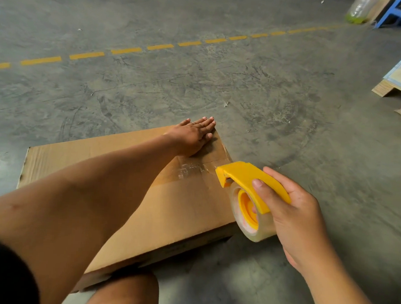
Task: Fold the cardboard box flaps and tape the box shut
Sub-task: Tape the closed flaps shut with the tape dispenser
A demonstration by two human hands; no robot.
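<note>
A dashed yellow line is painted across the grey concrete floor, from the left edge toward the upper right. The cardboard box is laid flat on this floor in the lower middle of the view, with its flaps folded down. At the bottom, a bare knee is seen just beside the near edge of the box.

The left arm is stretched across the box, and the left hand is pressed flat on the far right corner of the top, with the fingers straight and close together. A strip of clear tape is stuck over the seam, just below this hand, and it is led to the right edge of the box.

The yellow tape dispenser is held at the right edge of the box, with its front end touching the end of the strip. The right hand is wrapped around it; this grip is clamped on the handle and on the clear tape roll.

At the right edge of the view a wooden board is lying on the floor. In the upper right corner a blue metal frame and a clear plastic bag are seen.
</note>
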